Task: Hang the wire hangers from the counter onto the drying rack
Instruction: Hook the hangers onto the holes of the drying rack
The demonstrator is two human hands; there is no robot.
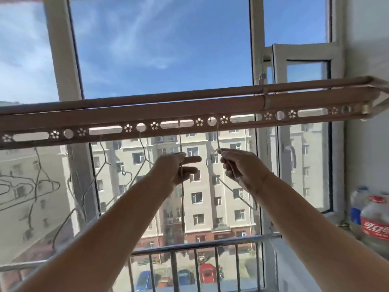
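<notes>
Hangers point(93, 181): we see several hanging from holes of the drying rack point(147, 111), before the window point(255, 49).
Right hand point(242, 165): its fingers pinch the neck of one hanger point(217, 140), its hook in a round hole.
Left hand point(176, 168): two fingers are straight, a second hanger point(179, 142) crosses them; whether it grips, we cannot tell.

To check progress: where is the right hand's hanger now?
Head view, right of centre: the wire hanger, pinched by the right hand, hooks into a round hole of the drying rack.
</notes>
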